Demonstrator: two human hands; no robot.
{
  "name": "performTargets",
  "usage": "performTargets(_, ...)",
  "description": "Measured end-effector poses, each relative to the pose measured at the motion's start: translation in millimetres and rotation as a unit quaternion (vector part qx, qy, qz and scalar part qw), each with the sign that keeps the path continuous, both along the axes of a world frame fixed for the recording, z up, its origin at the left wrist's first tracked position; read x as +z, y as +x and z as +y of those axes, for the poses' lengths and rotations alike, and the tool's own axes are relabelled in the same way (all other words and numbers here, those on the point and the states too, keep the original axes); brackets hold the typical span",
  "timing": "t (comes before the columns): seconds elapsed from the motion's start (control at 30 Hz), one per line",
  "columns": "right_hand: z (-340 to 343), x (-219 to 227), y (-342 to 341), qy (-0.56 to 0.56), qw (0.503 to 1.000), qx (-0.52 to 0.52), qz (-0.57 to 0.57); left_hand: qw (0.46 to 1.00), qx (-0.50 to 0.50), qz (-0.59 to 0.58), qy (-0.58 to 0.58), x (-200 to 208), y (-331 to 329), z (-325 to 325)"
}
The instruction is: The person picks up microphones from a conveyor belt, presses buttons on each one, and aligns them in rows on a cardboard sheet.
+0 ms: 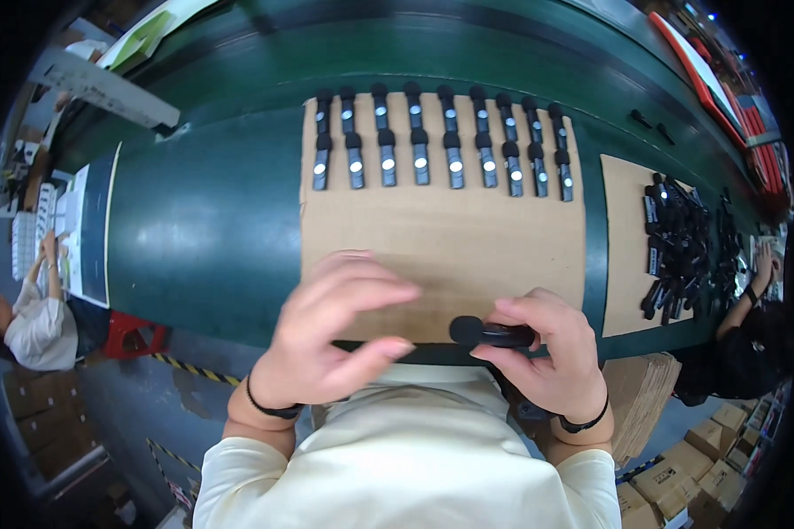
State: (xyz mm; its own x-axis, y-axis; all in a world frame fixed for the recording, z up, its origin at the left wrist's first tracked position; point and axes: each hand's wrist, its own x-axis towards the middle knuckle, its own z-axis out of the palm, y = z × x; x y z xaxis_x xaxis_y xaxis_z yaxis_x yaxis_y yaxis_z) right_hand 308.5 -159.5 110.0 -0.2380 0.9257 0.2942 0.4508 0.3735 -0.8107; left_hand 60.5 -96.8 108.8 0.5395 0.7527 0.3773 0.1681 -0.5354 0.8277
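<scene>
Between the thumb and fingers of my right hand (551, 348) is a small black wireless microphone (503, 335), its round foam head pointing left. My left hand (340, 322) is open and holds nothing, thumb and fingers apart, a short way left of the foam head. Both hands hover over the near edge of a flat cardboard sheet (441, 238). Two rows of similar black microphones (421, 163) lie across the far part of that sheet, foam heads away from me, many showing a pale round spot.
On the right, another cardboard sheet (624, 256) bears a heap of black microphones (679, 247). The dark green table (203, 220) extends to both sides. One person (40, 317) sits at far left; another person's hand (763, 264) is at far right. Red trays (706, 79) stand at back right.
</scene>
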Motion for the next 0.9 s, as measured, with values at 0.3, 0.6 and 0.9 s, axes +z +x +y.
performTargets(0.3, 4.9, -15.1, -31.0, 0.036, 0.997, 0.028, 0.06, 0.999, -0.017, 0.021, 0.026, -12.2, 6.0, -19.1)
performTargets(0.6, 16.3, -26.9, -33.1, 0.095, 0.993, 0.035, 0.061, 0.999, -0.005, 0.008, 0.039, -20.7, 6.7, -7.7)
performTargets(0.9, 28.5, -30.6, -33.8, 0.076, 0.994, 0.014, 0.072, 0.999, -0.003, -0.006, 0.04, -26.4, 8.0, 4.4)
